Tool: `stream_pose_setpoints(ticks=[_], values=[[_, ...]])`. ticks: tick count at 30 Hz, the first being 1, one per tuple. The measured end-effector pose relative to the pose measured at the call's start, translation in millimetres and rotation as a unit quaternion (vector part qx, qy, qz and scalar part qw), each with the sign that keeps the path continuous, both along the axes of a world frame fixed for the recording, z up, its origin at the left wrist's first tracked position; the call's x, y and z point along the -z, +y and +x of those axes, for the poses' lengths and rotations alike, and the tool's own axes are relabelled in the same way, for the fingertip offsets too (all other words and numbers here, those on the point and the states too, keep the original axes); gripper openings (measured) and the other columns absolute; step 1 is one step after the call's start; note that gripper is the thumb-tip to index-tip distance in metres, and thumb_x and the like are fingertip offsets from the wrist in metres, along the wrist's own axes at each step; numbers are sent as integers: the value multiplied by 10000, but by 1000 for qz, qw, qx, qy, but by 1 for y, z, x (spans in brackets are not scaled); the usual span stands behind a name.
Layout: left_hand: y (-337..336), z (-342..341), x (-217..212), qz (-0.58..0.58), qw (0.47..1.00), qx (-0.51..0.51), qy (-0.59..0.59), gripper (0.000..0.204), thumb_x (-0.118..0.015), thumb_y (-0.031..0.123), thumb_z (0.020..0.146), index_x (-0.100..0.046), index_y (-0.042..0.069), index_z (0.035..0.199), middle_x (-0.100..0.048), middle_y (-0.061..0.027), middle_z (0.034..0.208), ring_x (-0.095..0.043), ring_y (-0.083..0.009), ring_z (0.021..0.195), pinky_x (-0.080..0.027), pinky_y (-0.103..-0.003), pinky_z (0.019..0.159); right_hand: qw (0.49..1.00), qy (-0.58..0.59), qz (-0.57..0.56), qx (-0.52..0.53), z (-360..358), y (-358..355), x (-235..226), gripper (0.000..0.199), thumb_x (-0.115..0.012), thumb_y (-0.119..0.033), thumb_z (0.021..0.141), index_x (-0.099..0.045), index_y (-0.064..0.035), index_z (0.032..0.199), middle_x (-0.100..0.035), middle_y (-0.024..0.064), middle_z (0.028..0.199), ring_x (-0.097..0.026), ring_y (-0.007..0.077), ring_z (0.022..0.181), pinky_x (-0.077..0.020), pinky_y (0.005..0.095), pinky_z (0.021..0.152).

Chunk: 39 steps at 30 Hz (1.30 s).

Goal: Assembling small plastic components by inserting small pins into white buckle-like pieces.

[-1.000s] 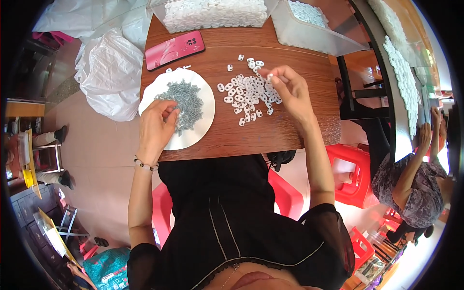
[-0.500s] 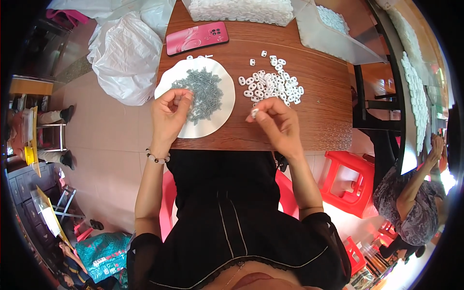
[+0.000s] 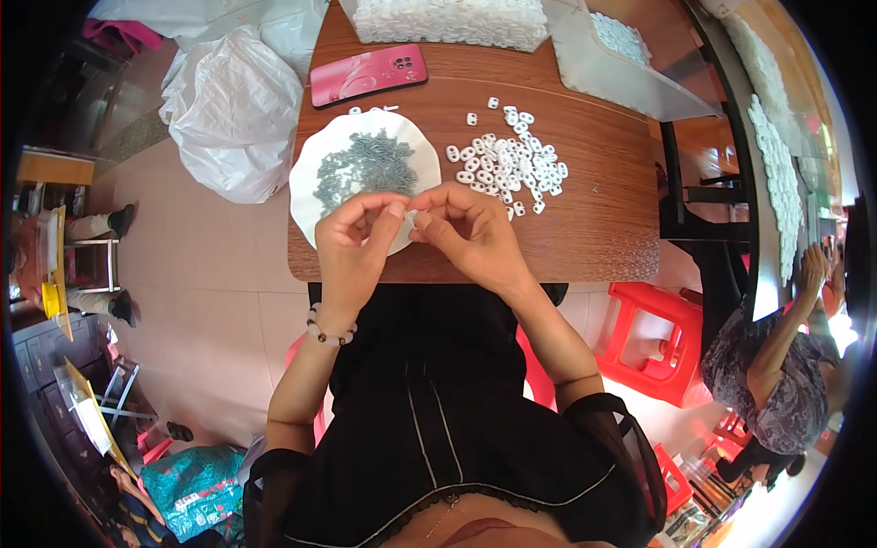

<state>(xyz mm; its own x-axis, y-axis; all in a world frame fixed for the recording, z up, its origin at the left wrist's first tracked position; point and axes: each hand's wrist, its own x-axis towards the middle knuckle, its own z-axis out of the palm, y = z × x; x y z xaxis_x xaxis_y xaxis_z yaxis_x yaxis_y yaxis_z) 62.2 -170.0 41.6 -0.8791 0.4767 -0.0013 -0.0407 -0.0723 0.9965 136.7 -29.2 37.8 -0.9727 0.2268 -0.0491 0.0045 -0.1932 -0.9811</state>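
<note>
From the head camera, both hands meet over the near edge of a brown wooden table (image 3: 585,228). The left hand (image 3: 352,239) and the right hand (image 3: 470,233) pinch one small white piece (image 3: 410,217) between their fingertips, with the fingers curled in close. The piece is tiny, and its shape is hard to make out. It sits just above the edge of a white paper plate (image 3: 315,155) that holds a heap of little grey screws (image 3: 365,166). A pile of white rings (image 3: 510,166) lies to the right. A pink phone (image 3: 367,75) rests farther back. A white plastic bag (image 3: 233,110) sits on the tiled floor, and a red stool (image 3: 653,342) stands near.
</note>
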Motion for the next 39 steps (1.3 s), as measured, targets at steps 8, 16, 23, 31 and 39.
stream_pose_setpoints(ticks=[8,16,23,31,39], values=[[1,32,11,8,999,43,12,100,-607,-10,875,-656,-36,958,-617,-23,861,-587,-55,746,-461,-181,652,982,-104,-155,-19,32,5,2,111,-616,-146,895,-630,-37,914,-638,10,759,-588,50,690,-448,185,616],[-1,47,9,10,991,120,-55,138,-640,6,867,-661,-38,996,-641,-49,900,-592,-71,756,-471,-194,669,977,-117,-171,-44,57,21,-6,114,-610,-138,892,-612,-25,906,-633,12,789,-582,56,692,-464,195,648],[-1,52,8,-10,992,126,-27,112,-669,28,853,-677,-22,954,-644,-59,883,-596,-82,749,-470,-197,672,984,-108,-130,-55,63,24,-5,114,-612,-112,892,-608,1,906,-621,15,785,-593,68,709,-495,222,673],[0,57,11,-15,997,71,-5,102,-656,57,873,-642,-26,932,-641,-36,832,-597,-78,719,-467,-193,671,988,-128,-84,-30,69,20,-8,202,-639,-161,901,-621,13,1002,-672,44,843,-636,85,778,-486,213,655],[3,64,20,47,981,69,-176,164,-637,158,908,-640,5,968,-651,-11,845,-574,-52,724,-437,-190,628,985,-142,-90,28,75,17,-2,213,-665,-175,887,-628,12,981,-694,66,847,-648,90,771,-482,215,657]])
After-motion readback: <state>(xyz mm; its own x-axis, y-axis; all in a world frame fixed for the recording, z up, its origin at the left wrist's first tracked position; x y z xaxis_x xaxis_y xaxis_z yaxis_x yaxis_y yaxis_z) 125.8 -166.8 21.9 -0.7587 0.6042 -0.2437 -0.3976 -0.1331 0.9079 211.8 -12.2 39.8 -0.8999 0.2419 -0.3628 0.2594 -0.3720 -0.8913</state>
